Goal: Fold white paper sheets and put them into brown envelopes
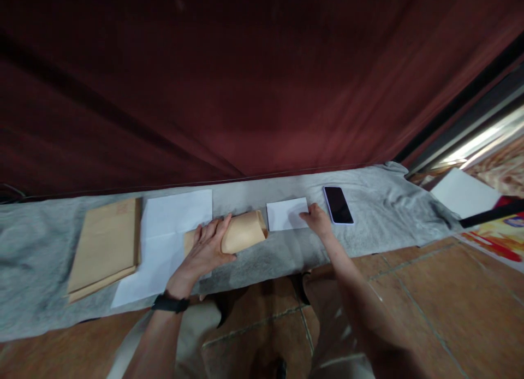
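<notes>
The left hand (208, 243) lies across a small brown envelope (244, 232), thumb along the near side and fingers toward the far side, gripping it so that it bulges. The envelope's mouth gapes to the right; its inside is in shadow, and I cannot tell whether it holds anything. Its other end shows past the fingers, over a creased white sheet (177, 211).

The right hand (318, 219) pinches the right end of a small white paper (284, 214) between thumb and fingers, the other fingers curled in. The paper lies between the two hands, its near left corner right by the envelope's mouth; whether they touch is unclear. A phone (339, 206) lies just beyond the right hand, to its right.

At the far left, a stack of larger brown envelopes (104, 242) lies flat beside the white sheet; their contents are hidden.

Everything rests on a narrow desk covered with a grey cloth (380, 204). A dark red curtain (262, 111) bounds the far edge. The white sheet's lower corner reaches almost to the near edge, above the tiled floor (426, 291). Grey cloth stretches rightward past the phone, rumpled toward the end.
</notes>
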`<state>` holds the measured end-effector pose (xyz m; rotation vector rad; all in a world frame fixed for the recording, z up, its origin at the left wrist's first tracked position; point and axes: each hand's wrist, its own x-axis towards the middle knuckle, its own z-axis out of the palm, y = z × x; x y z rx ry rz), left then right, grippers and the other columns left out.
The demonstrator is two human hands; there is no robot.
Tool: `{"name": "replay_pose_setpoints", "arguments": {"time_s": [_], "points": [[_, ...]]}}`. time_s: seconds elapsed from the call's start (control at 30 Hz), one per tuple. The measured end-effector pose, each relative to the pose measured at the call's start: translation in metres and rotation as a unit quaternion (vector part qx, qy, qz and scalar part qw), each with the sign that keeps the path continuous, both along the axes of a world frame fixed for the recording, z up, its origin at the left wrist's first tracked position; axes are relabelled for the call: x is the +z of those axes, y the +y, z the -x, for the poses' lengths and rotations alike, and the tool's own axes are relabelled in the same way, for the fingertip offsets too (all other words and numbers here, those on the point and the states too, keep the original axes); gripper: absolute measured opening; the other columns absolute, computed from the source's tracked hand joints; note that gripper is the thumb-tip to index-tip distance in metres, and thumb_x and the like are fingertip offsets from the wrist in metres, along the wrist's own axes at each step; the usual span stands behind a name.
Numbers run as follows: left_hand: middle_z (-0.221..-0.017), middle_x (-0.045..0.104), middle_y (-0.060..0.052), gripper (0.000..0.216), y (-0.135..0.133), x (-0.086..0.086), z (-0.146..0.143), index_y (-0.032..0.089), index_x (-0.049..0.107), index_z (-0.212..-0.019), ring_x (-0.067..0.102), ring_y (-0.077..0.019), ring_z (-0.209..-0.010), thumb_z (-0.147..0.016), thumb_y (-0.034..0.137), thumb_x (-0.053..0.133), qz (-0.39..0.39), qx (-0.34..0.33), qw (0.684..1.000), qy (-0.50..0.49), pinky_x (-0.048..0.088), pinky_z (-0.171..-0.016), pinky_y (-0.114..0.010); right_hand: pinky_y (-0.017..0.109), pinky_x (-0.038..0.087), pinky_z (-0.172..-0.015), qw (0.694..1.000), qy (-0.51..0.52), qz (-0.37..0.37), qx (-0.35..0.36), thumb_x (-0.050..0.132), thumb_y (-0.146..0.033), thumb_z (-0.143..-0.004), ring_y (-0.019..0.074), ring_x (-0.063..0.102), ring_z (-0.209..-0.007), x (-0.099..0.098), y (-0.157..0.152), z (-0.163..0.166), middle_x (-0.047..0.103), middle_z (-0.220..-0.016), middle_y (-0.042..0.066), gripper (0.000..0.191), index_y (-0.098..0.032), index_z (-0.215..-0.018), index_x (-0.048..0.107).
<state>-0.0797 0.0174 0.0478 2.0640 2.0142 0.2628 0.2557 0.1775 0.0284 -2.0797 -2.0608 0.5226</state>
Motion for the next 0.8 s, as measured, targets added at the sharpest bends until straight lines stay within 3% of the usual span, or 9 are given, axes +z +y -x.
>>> {"name": "replay_pose_setpoints", "arguments": {"time_s": [0.13, 0.23, 0.4, 0.47, 0.53, 0.63, 0.8], "points": [[-0.154, 0.039, -0.015, 0.113, 0.0, 0.001, -0.003, 0.029, 0.009, -0.163, 0.034, -0.037, -0.148, -0.072, 0.039, 0.075, -0.006, -0.003, 1.0, -0.003, 0.011, -0.123, -0.063, 0.029, 0.043, -0.068, 0.997, 0.071, 0.008, -0.031, 0.065, -0.034, -0.084, 0.0236, 0.067, -0.085, -0.003, 0.004, -0.004, 0.07, -0.084, 0.006, 0.02, -0.018, -0.096, 0.063], [-0.154, 0.04, -0.015, 0.114, 0.0, 0.003, -0.004, 0.029, 0.009, -0.163, 0.034, -0.0367, -0.148, -0.071, 0.037, 0.075, -0.006, -0.001, 1.0, -0.007, 0.01, -0.124, -0.062, 0.028, 0.043, -0.067, 0.986, 0.167, -0.001, -0.014, 0.064, -0.03, -0.078, 0.0211, 0.063, -0.076, -0.005, 0.008, -0.007, 0.063, -0.071, 0.0, 0.011, -0.021, -0.079, 0.058], [-0.154, 0.039, -0.015, 0.116, 0.0, 0.003, -0.005, 0.029, 0.009, -0.163, 0.033, -0.0381, -0.147, -0.07, 0.038, 0.078, -0.008, -0.006, 1.0, -0.004, 0.012, -0.123, -0.063, 0.028, 0.047, -0.072, 0.971, 0.236, -0.016, 0.02, 0.061, -0.03, -0.073, 0.0184, 0.061, -0.076, -0.001, 0.012, -0.011, 0.062, -0.073, -0.002, 0.012, -0.023, -0.075, 0.051], [-0.154, 0.039, -0.015, 0.115, 0.0, 0.002, -0.005, 0.029, 0.009, -0.163, 0.032, -0.0381, -0.148, -0.071, 0.038, 0.078, -0.022, -0.009, 1.0, 0.002, 0.011, -0.122, -0.064, 0.029, 0.049, -0.073, 0.952, 0.303, -0.011, 0.037, 0.06, -0.035, -0.072, 0.0185, 0.062, -0.077, 0.005, 0.009, -0.012, 0.065, -0.077, -0.001, 0.016, -0.023, -0.081, 0.054], [-0.154, 0.039, -0.015, 0.115, 0.0, 0.002, -0.006, 0.029, 0.008, -0.163, 0.033, -0.0381, -0.148, -0.072, 0.038, 0.078, -0.037, -0.006, 0.999, 0.006, 0.011, -0.122, -0.065, 0.03, 0.05, -0.074, 0.913, 0.404, 0.002, 0.052, 0.062, -0.042, -0.07, 0.0193, 0.062, -0.078, 0.013, 0.004, -0.012, 0.067, -0.079, 0.0, 0.024, -0.023, -0.084, 0.058], [-0.153, 0.039, -0.016, 0.115, 0.001, 0.004, -0.008, 0.028, 0.008, -0.163, 0.034, -0.0386, -0.146, -0.072, 0.038, 0.077, -0.052, 0.006, 0.999, 0.012, 0.012, -0.122, -0.066, 0.029, 0.048, -0.067, 0.872, 0.488, 0.014, 0.039, 0.067, -0.052, -0.066, 0.0188, 0.058, -0.072, 0.023, -0.006, -0.011, 0.062, -0.068, -0.001, 0.031, -0.024, -0.074, 0.057], [-0.151, 0.04, -0.017, 0.115, 0.001, 0.006, -0.01, 0.027, 0.006, -0.162, 0.036, -0.0386, -0.145, -0.073, 0.037, 0.077, -0.062, 0.009, 0.998, 0.028, 0.013, -0.121, -0.066, 0.027, 0.036, -0.057, 0.891, 0.452, 0.009, 0.027, 0.069, -0.06, -0.061, 0.0134, 0.04, -0.057, 0.028, -0.013, -0.006, 0.045, -0.053, -0.004, 0.042, -0.024, -0.055, 0.048]]}}
